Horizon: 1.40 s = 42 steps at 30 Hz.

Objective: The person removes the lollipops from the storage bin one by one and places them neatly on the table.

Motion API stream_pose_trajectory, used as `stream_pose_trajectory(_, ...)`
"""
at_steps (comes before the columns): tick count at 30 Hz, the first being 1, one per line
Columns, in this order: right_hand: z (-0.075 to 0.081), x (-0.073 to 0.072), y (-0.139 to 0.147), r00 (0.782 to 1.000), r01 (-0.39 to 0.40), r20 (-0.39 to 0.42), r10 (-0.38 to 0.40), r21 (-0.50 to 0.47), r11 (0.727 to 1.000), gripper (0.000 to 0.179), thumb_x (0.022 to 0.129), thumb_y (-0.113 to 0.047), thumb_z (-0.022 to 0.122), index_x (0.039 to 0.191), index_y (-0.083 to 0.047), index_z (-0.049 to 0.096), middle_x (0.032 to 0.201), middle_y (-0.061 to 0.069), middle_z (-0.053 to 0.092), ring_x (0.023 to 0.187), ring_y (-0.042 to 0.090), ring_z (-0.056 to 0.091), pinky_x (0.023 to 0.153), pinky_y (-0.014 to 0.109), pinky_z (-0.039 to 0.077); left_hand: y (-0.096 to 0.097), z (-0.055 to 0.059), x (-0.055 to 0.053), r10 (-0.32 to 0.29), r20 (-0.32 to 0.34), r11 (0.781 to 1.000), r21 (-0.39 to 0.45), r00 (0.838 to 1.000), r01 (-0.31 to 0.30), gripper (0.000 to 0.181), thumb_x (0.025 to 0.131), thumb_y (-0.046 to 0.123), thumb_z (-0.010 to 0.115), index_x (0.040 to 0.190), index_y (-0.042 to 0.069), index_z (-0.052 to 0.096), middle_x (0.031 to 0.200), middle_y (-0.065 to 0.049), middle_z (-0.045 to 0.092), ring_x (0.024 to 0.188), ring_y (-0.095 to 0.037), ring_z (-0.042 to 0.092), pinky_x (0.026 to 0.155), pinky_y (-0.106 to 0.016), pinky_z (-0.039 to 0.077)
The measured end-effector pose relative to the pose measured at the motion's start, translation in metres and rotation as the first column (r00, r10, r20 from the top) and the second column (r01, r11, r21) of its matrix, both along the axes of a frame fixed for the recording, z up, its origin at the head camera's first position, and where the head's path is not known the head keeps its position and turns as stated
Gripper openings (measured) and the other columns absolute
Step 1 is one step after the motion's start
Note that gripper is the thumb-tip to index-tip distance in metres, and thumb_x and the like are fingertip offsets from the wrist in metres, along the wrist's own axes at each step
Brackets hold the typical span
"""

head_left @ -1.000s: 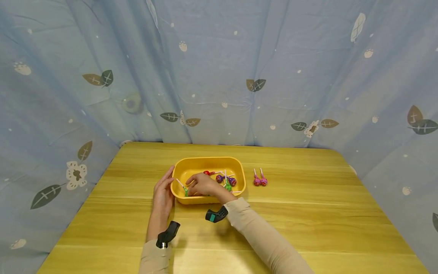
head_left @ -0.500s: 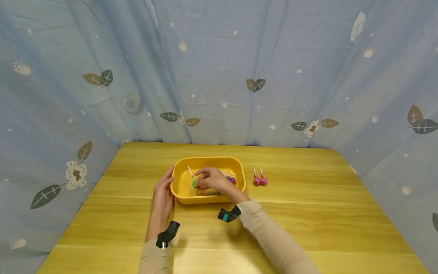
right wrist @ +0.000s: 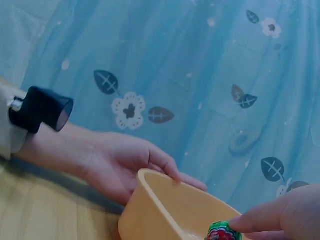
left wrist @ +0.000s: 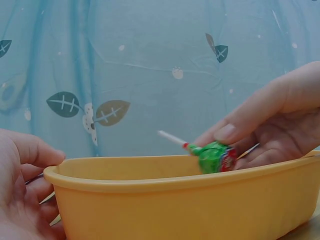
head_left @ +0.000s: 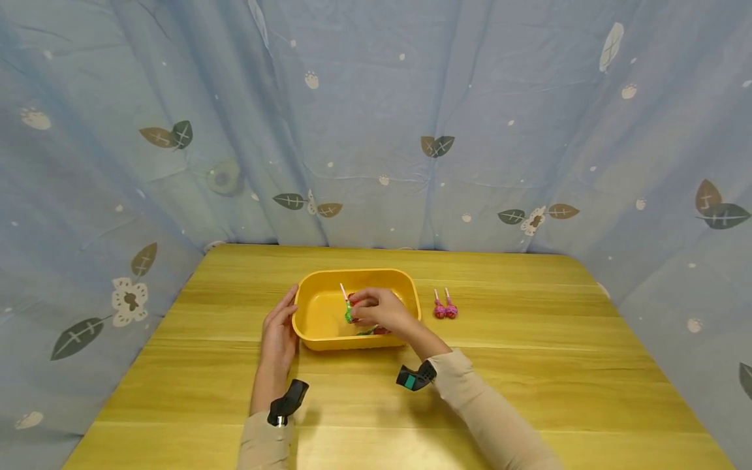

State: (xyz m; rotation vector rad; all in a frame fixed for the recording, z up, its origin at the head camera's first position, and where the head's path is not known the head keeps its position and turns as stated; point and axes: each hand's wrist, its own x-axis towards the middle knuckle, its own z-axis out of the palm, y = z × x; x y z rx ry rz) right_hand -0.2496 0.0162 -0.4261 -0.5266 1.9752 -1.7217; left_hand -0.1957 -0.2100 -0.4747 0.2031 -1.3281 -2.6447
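Note:
A green-wrapped lollipop (head_left: 349,313) with a white stick hangs between the thumb and fingers of my right hand (head_left: 382,310), which pinches it by the candy end. In the left wrist view the lollipop (left wrist: 212,157) shows just behind the near rim, stick pointing up and left. My left hand (head_left: 280,336) grips the left end of the yellow plastic tub (head_left: 320,343), fingers around the outer wall and a fingertip at the rim. Inside the tub, a few more lollipops (head_left: 380,330) lie partly hidden under the right hand.
Two pink-wrapped lollipops (head_left: 445,311) lie side by side on the wooden table (head_left: 529,359), right of the tub. A blue patterned curtain (head_left: 376,130) hangs behind and along both sides of the table. Each wrist wears a black camera (head_left: 417,376).
My right hand has moved rightward within the tub, bringing the green lollipop from the left end toward the middle and raising it. My left hand stays at the tub's left end.

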Motion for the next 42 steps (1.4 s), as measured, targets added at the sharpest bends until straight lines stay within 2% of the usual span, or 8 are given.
stream_pose_trajectory(6,0.006,0.001,0.022,1.0,-0.013,0.01,0.014,-0.051,0.999,0.033,0.093,-0.002,0.061,0.124,0.01,0.055,0.099,0.017,0.064,0.097,0.045,0.063,0.085,0.05,0.052,-0.001,-0.001,0.001,0.003,-0.017,1.0,0.028,1.0,-0.002,0.048,0.102,-0.001,0.037,0.15,0.002,0.033,0.156,-0.006,0.03,0.14,-0.012,0.028,0.114,-0.033,0.022)
stream_pose_trajectory(13,0.01,0.0,0.046,0.999,0.006,0.038,-0.004,-0.037,0.999,0.037,0.094,-0.003,0.061,0.127,0.011,0.052,0.102,0.017,0.062,0.097,0.043,0.063,0.087,0.052,0.051,-0.001,-0.002,0.0,-0.003,-0.039,0.998,0.057,0.999,0.006,0.048,0.102,-0.002,0.036,0.149,0.001,0.033,0.156,-0.007,0.028,0.141,-0.013,0.027,0.115,-0.035,0.02)
stream_pose_trajectory(19,0.009,-0.001,0.063,0.997,0.054,0.054,-0.051,-0.048,0.997,0.04,0.095,-0.008,0.061,0.131,0.008,0.051,0.107,0.017,0.062,0.1,0.043,0.063,0.09,0.053,0.049,0.0,-0.002,-0.001,-0.001,-0.048,0.999,0.041,0.999,0.002,0.048,0.102,-0.002,0.036,0.15,0.0,0.032,0.157,-0.008,0.027,0.142,-0.017,0.024,0.115,-0.037,0.02)
stream_pose_trajectory(25,0.005,0.001,0.079,0.994,0.103,0.043,-0.1,-0.086,0.991,0.042,0.094,-0.011,0.063,0.131,0.005,0.053,0.113,0.019,0.06,0.103,0.039,0.063,0.094,0.05,0.047,0.0,-0.002,-0.001,0.0,-0.037,0.999,0.032,0.999,0.001,0.048,0.102,-0.001,0.037,0.15,0.001,0.032,0.156,-0.006,0.029,0.14,-0.013,0.029,0.114,-0.035,0.022)
stream_pose_trajectory(33,0.004,-0.002,0.1,0.988,0.151,0.045,-0.147,-0.103,0.983,0.042,0.096,-0.011,0.061,0.132,0.007,0.05,0.117,0.02,0.057,0.108,0.041,0.058,0.098,0.052,0.043,0.0,-0.002,0.001,-0.003,-0.037,1.0,0.027,0.999,0.004,0.048,0.102,-0.001,0.037,0.15,0.001,0.033,0.157,-0.007,0.027,0.141,-0.014,0.026,0.115,-0.035,0.02)
stream_pose_trajectory(37,0.002,-0.004,0.11,0.985,0.168,0.055,-0.163,-0.109,0.98,0.043,0.096,-0.01,0.06,0.133,0.009,0.048,0.116,0.021,0.056,0.105,0.035,0.061,0.097,0.048,0.045,0.0,-0.002,0.001,-0.006,-0.04,0.999,0.033,0.999,0.008,0.048,0.102,-0.001,0.037,0.15,0.001,0.033,0.157,-0.007,0.026,0.142,-0.014,0.025,0.115,-0.036,0.019)
stream_pose_trajectory(42,0.001,-0.006,0.121,0.98,0.195,0.053,-0.191,-0.102,0.976,0.045,0.096,-0.01,0.06,0.135,0.01,0.046,0.117,0.021,0.056,0.1,0.025,0.064,0.098,0.05,0.044,0.0,-0.003,0.0,-0.01,-0.039,0.999,0.048,0.999,0.012,0.048,0.102,-0.001,0.037,0.15,0.002,0.033,0.157,-0.005,0.028,0.141,-0.014,0.026,0.115,-0.035,0.02)
